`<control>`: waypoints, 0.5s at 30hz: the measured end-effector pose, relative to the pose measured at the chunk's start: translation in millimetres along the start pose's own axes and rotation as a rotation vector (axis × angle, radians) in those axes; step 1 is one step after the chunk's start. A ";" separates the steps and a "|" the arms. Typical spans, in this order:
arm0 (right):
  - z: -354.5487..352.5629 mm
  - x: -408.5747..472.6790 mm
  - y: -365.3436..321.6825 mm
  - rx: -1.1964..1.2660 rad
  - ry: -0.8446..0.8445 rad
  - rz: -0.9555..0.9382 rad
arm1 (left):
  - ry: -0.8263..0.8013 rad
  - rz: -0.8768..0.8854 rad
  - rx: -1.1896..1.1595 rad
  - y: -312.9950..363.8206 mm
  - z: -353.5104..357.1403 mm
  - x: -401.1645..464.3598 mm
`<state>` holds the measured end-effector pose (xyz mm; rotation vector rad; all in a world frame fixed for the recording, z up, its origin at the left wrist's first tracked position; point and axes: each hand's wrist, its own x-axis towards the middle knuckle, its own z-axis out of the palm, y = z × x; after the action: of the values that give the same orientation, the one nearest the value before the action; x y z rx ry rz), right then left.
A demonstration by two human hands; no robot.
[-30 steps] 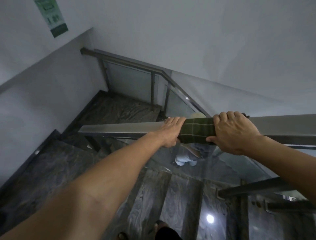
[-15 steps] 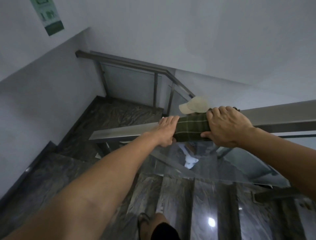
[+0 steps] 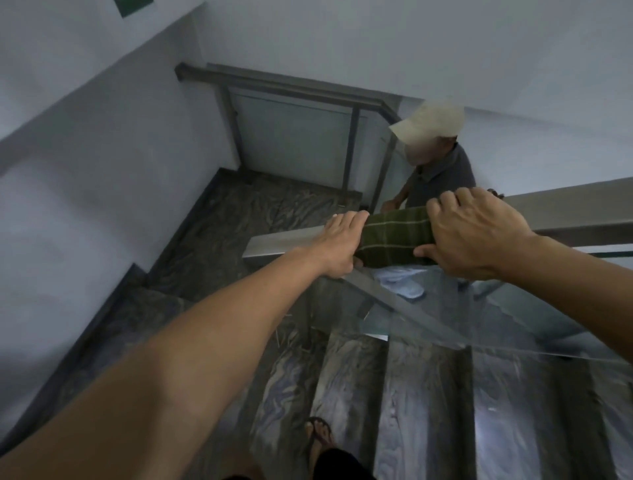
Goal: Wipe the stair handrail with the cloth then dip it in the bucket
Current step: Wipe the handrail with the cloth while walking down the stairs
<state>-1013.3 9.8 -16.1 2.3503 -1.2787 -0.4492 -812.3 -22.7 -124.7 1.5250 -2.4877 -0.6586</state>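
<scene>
No text, number or brand can be read anywhere. The one thing that looks like signage is a green sign [image 3: 134, 3] on the white wall [image 3: 102, 144], cut off by the top edge of the view near the top left corner; only its lower strip shows, a flat dark green with no legible letters or symbols. The pale cap [image 3: 428, 123] worn by the person standing lower on the stairs shows no logo or lettering. The green cloth [image 3: 394, 240] draped over the handrail [image 3: 281, 243] carries only a pattern of thin pale lines, no label or print.
</scene>
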 end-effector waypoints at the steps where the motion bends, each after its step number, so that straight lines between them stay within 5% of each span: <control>1: 1.3 8.1 -10.0 0.003 -0.002 0.002 | 0.001 -0.005 -0.004 -12.4 2.3 -2.4; 15: 22.3 104.9 -138.0 -0.025 -0.017 0.070 | 0.045 0.110 0.025 -172.7 29.0 -27.9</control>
<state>-870.8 -16.9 -113.6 2.2775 -1.3510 -0.4609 -669.3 -56.7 -224.0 1.3835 -2.5334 -0.5717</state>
